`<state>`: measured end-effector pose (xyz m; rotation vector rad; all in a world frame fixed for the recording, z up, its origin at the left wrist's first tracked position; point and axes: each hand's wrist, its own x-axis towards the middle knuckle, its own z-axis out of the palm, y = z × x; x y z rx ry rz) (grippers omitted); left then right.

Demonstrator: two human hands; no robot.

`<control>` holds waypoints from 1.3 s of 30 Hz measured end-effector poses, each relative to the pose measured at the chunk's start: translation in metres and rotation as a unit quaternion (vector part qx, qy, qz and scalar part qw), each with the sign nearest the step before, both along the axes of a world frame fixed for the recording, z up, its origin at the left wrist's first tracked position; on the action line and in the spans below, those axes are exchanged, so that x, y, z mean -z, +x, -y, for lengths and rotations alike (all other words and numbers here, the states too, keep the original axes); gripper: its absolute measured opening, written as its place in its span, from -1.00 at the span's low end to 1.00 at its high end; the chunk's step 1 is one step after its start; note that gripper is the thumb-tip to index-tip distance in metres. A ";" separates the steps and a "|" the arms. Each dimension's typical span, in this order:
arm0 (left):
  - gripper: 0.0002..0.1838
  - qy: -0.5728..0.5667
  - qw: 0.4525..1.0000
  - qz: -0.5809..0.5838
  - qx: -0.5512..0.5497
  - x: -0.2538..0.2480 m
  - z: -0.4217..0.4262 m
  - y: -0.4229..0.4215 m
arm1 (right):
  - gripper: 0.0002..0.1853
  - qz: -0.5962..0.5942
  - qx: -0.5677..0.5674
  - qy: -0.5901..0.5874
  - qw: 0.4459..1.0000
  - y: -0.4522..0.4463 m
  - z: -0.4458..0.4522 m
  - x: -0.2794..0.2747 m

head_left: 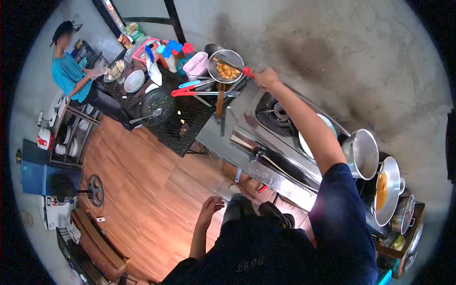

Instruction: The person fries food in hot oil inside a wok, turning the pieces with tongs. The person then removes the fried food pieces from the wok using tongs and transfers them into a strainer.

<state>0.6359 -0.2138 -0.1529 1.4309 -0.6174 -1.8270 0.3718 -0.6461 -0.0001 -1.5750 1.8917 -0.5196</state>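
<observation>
My right hand (266,79) is closed round the red handle of a utensil (231,65), whose far end lies in a round metal bowl (212,71). Orange-brown food pieces (227,72) sit in that bowl. Below the hand is a gas burner (280,112) on the steel stove. My left hand (211,209) hangs low over the wooden floor, fingers loosely curled and apart, holding nothing visible. Red-handled tongs (185,93) and a pink holder (195,65) are left of the bowl.
A black mesh table (183,137) bears a dark pan (156,107) with a spoon. Another person (71,76) stands at its far left. At right are a metal pot (365,154), a wide pan with orange liquid (390,190) and a lidded pot (403,213).
</observation>
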 end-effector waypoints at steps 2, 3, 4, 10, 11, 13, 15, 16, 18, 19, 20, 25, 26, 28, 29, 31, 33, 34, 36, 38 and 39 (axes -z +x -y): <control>-0.65 0.007 1.000 -0.004 -0.007 0.012 0.000 0.014 | -0.26 -0.077 0.035 -0.021 0.996 0.022 -0.001 0.005; -0.64 0.014 1.000 -0.008 -0.009 0.017 0.001 0.018 | -0.29 -0.037 0.050 -0.032 0.998 0.029 -0.004 0.005; -0.63 0.022 1.000 -0.012 -0.010 0.016 0.003 0.021 | -0.29 -0.046 0.056 -0.031 0.997 0.035 -0.001 0.005; -0.62 0.009 0.999 -0.033 0.017 0.013 0.024 0.013 | -0.24 -0.064 0.072 -0.041 0.994 0.039 0.008 0.002; -0.62 0.007 0.999 -0.034 0.025 0.013 0.026 0.011 | -0.23 -0.049 0.078 -0.041 0.995 0.033 0.010 -0.002; -0.63 0.006 0.998 -0.037 0.047 0.012 0.030 0.008 | -0.29 -0.084 0.105 -0.115 0.984 0.019 0.010 0.002; -0.65 0.013 0.998 -0.036 0.051 0.010 0.034 -0.002 | -0.37 0.059 0.065 -0.009 0.996 -0.010 0.000 -0.016; -0.66 0.017 0.997 -0.035 0.062 0.009 0.036 -0.008 | -0.40 0.135 0.054 0.040 0.989 -0.030 -0.012 -0.032; -0.68 0.026 0.992 -0.041 0.119 0.000 0.043 -0.024 | -0.47 0.288 0.078 0.044 0.953 -0.054 -0.084 -0.087; -0.67 0.016 0.988 -0.050 0.148 -0.003 0.046 -0.036 | -0.47 0.312 0.086 0.064 0.944 -0.074 -0.120 -0.111; -0.67 0.005 0.982 -0.061 0.179 -0.004 0.047 -0.048 | -0.47 0.335 0.094 0.080 0.934 -0.093 -0.157 -0.132; -0.61 0.028 0.920 -0.032 0.389 0.004 0.056 -0.120 | -0.50 0.347 0.225 0.054 0.909 -0.209 -0.368 -0.187; -0.61 0.024 0.909 -0.036 0.414 0.003 0.056 -0.138 | -0.50 0.332 0.268 0.039 0.904 -0.226 -0.411 -0.197; -0.61 0.018 0.892 -0.042 0.450 -0.002 0.050 -0.174 | -0.51 0.263 0.356 -0.006 0.897 -0.258 -0.484 -0.210; -0.63 -0.007 0.889 -0.056 0.454 -0.003 0.042 -0.193 | -0.52 0.209 0.391 -0.023 0.896 -0.279 -0.519 -0.206; -0.64 -0.005 0.888 -0.041 0.458 -0.010 0.027 -0.230 | -0.54 0.132 0.442 -0.036 0.886 -0.326 -0.584 -0.196; -0.64 0.005 0.892 -0.020 0.451 -0.005 0.006 -0.266 | -0.56 0.060 0.456 -0.033 0.887 -0.377 -0.641 -0.176; -0.64 0.013 0.895 -0.013 0.445 -0.005 -0.007 -0.285 | -0.57 0.013 0.451 -0.034 0.892 -0.402 -0.665 -0.163; -0.63 0.033 0.900 0.009 0.434 -0.005 -0.028 -0.316 | -0.54 -0.172 0.420 -0.054 0.889 -0.446 -0.698 -0.136; -0.64 0.024 0.892 0.003 0.452 -0.009 -0.048 -0.346 | -0.59 -0.241 0.401 -0.029 0.883 -0.476 -0.716 -0.127; -0.64 0.023 0.888 -0.001 0.460 -0.013 -0.060 -0.357 | -0.59 -0.246 0.400 -0.021 0.883 -0.491 -0.725 -0.118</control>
